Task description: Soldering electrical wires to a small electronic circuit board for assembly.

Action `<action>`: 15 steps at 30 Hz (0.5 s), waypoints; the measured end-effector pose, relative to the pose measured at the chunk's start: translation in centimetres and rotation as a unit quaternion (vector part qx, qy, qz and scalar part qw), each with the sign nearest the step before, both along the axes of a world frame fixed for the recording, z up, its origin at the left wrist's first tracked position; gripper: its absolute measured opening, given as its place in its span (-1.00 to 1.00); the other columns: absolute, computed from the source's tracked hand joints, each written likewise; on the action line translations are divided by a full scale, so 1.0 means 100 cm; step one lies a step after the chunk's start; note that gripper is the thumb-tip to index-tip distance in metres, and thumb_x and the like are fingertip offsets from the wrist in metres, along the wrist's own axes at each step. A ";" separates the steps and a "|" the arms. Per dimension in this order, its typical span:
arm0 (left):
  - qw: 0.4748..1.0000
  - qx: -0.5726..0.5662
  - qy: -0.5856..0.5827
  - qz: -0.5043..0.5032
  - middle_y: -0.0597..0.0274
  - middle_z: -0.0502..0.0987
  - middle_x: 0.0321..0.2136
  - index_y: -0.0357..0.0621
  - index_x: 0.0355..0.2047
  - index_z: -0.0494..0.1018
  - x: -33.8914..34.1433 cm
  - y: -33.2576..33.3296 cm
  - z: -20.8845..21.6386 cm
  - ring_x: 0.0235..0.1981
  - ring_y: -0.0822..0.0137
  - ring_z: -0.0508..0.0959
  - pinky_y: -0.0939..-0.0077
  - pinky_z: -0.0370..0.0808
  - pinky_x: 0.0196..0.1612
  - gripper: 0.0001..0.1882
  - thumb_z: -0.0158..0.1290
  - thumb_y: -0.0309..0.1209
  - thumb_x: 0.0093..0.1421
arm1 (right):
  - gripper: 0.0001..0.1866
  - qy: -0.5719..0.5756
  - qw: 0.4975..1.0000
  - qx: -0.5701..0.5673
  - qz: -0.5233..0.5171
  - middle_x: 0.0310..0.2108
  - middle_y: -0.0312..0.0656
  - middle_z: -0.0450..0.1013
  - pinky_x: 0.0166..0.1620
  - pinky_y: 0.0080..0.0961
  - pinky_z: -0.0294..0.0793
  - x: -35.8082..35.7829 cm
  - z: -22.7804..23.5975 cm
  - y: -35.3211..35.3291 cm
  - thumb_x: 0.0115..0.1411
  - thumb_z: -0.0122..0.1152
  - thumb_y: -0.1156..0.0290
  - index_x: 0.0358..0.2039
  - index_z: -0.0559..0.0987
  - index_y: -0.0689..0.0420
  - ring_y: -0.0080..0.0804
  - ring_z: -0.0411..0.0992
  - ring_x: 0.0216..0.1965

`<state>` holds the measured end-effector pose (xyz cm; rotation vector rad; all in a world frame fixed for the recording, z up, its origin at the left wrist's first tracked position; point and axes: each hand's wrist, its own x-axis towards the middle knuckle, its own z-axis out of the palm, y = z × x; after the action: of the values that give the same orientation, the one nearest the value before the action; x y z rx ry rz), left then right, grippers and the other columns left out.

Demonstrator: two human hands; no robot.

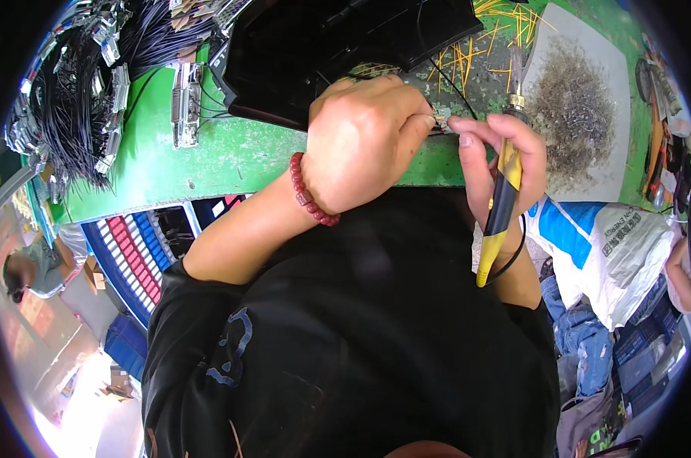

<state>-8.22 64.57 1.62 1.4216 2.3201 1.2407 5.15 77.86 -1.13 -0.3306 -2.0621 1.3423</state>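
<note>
My left hand (pixel 370 141), with a red bead bracelet (pixel 306 197) at the wrist, is closed in a pinch at the front edge of a black plastic housing (pixel 284 65). What its fingertips hold is small and mostly hidden. Just to the right, my right hand (pixel 530 153) grips a yellow and black soldering iron (pixel 504 200), whose metal tip points away from me. The right thumb and forefinger come close to the left fingertips, near a tiny part with thin wires that I cannot make out. A thin black wire rises behind them.
Thin yellow tubes (pixel 460 65) lie scattered on the green worktable (pixel 231 164). To the right is a grey sheet (pixel 605 164) covered with dark debris. Black cables with metal connectors (pixel 70 99) are heaped at the left, one connector strip (pixel 185 107) nearer. Tools (pixel 657 164) line the right edge.
</note>
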 end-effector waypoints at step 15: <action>1.000 -0.007 -0.003 -0.003 0.20 0.51 -0.57 -0.19 -0.49 0.53 -0.001 0.000 -0.001 -0.53 0.17 0.53 0.39 0.45 -0.42 -0.94 0.20 -0.50 0.06 | -0.64 0.005 0.998 0.066 0.022 -0.38 -0.14 0.63 -0.21 -0.51 0.48 -0.008 0.002 0.006 0.01 0.29 0.70 -0.14 0.51 0.22 -0.33 0.57 -0.35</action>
<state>-8.30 64.58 1.56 1.4173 2.3155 1.2236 4.31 78.46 -0.92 -0.2216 -2.1488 1.2246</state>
